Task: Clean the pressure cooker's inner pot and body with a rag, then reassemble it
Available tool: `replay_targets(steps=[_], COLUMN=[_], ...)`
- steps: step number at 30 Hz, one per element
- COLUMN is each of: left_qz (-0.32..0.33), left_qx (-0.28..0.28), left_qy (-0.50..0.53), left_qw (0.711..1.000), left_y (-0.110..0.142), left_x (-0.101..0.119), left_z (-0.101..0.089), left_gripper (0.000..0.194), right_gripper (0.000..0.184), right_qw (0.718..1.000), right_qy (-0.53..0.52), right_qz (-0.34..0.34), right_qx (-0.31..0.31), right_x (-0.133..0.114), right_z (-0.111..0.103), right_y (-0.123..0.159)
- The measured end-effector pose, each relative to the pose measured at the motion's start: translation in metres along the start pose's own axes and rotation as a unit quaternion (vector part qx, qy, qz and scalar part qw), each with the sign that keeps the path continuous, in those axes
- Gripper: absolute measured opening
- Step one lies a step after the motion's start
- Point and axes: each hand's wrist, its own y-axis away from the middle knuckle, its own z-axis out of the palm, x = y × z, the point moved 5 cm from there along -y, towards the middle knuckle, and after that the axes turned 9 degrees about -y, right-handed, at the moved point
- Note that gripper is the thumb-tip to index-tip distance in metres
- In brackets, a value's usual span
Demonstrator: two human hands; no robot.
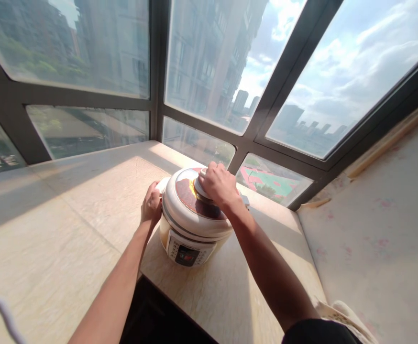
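A white and cream electric pressure cooker (194, 228) stands upright on the stone sill, its control panel (187, 253) facing me. Its rounded lid (180, 200) has a dark reddish top and sits on the body. My right hand (218, 184) is closed over the lid's raised knob (200, 186), covering much of it. At the cooker's left side, my left hand (152, 204) is wrapped round the pale side handle (163, 184). Some of its fingers are hidden behind the handle.
Windows with dark frames (157, 71) rise behind the cooker. A wall with faded flowers (370, 239) borders the right side. A pale cable (1, 306) lies at the lower left. Bunched cream cloth (341, 313) is at the lower right. The sill's front edge (173, 301) is near me.
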Motion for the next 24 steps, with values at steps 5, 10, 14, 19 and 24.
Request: replay_targets(steps=[5, 10, 14, 19, 24], left_qz=[-0.019, -0.030, -0.044, -0.070, -0.069], left_qx=[0.004, 0.010, 0.014, -0.021, -0.042], left_qy=[0.010, 0.004, 0.002, -0.064, -0.063], left_qw=[1.000, 0.999, 0.999, 0.995, 0.995], left_y=[-0.0035, -0.0028, -0.0007, -0.0023, -0.0069], left_x=[-0.0046, -0.0019, 0.0020, 0.0045, 0.0036], left_z=[0.0021, 0.0027, 0.0017, -0.0009, -0.0009], left_gripper=[0.053, 0.055, 0.056, 0.049, 0.056], right_gripper=[0.035, 0.035, 0.033, 0.036, 0.036], right_qw=[0.999, 0.998, 0.999, 1.000, 0.999], right_qy=[-0.033, -0.049, -0.040, -0.027, 0.012], right_qz=[0.013, 0.023, 0.020, 0.002, -0.046], right_qx=[-0.018, -0.022, -0.021, -0.015, -0.014], right_x=[-0.0018, -0.0004, 0.0006, -0.0001, 0.0029], right_z=[-0.0052, -0.0032, 0.0006, -0.0005, 0.0023], right_y=[0.0008, -0.0018, -0.0048, -0.0030, -0.0056])
